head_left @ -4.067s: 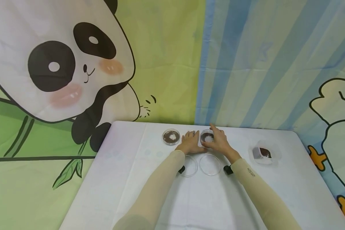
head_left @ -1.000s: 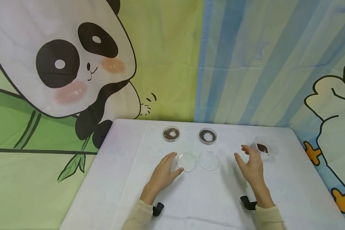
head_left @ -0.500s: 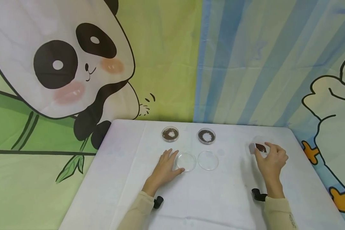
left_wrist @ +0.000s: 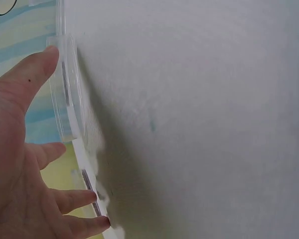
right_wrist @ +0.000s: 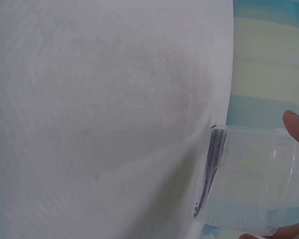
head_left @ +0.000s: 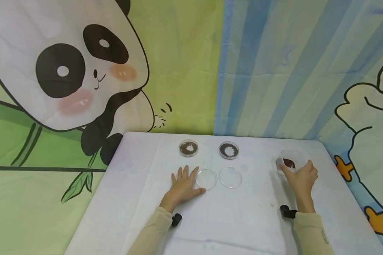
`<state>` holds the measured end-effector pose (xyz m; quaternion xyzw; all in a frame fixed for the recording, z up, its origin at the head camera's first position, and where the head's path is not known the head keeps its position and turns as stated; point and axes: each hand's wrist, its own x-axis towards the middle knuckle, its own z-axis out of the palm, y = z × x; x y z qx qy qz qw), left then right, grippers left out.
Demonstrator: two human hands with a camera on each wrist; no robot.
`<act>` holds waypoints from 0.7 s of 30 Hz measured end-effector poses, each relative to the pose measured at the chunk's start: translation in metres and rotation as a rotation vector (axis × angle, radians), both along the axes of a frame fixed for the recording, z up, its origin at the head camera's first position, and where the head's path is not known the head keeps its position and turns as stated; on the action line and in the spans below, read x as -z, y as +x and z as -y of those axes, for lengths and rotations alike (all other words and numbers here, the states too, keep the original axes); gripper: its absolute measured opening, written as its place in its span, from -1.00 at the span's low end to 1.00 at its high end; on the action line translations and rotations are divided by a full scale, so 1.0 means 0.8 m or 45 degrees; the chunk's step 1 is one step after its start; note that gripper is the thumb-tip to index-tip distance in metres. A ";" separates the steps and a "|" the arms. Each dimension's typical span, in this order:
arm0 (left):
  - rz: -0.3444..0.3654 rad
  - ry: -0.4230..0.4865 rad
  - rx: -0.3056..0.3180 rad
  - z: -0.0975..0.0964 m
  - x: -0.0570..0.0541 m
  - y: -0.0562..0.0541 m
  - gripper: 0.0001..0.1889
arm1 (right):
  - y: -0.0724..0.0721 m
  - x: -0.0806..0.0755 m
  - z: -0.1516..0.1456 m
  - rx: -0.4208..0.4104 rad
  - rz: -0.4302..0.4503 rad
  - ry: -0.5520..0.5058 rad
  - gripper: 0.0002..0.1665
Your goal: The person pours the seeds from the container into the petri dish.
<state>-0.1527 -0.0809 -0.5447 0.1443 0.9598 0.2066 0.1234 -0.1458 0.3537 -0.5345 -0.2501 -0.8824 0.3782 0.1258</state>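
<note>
My left hand (head_left: 182, 187) lies with fingers spread on the white cloth, thumb and index finger either side of the left clear petri dish lid (head_left: 206, 178). In the left wrist view, the thumb tip meets the clear round piece's edge (left_wrist: 69, 99). A second clear lid (head_left: 230, 177) lies to its right. At the right, my right hand (head_left: 302, 179) spans a clear plastic tub (right_wrist: 249, 179) with thumb and fingers at its sides near the rim. The tub holds dark brown soil-like material (head_left: 288, 163); part of the right hand is outside the wrist view.
Two petri dishes stand towards the table's back edge: a left dish (head_left: 188, 148) and a right dish (head_left: 228, 150), both with dark brown material and a white patch. A white cloth (head_left: 242, 223) covers the table. A printed curtain (head_left: 185, 71) hangs behind it.
The hands have left the back dishes: the left came down to the left lid, the right moved right to the tub. Since half a second ago, the right index finger has spread further right.
</note>
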 end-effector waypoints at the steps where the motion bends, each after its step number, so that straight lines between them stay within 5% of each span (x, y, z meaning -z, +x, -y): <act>1: 0.000 -0.006 0.000 0.000 0.001 0.000 -0.01 | -0.001 0.000 0.000 -0.003 0.025 -0.017 0.41; 7: 0.007 -0.023 0.000 0.001 0.003 -0.002 -0.02 | -0.004 0.001 -0.002 -0.005 0.092 -0.099 0.41; 21: 0.042 -0.008 -0.027 -0.001 0.004 -0.002 -0.10 | -0.006 0.001 0.013 0.021 -0.098 -0.211 0.33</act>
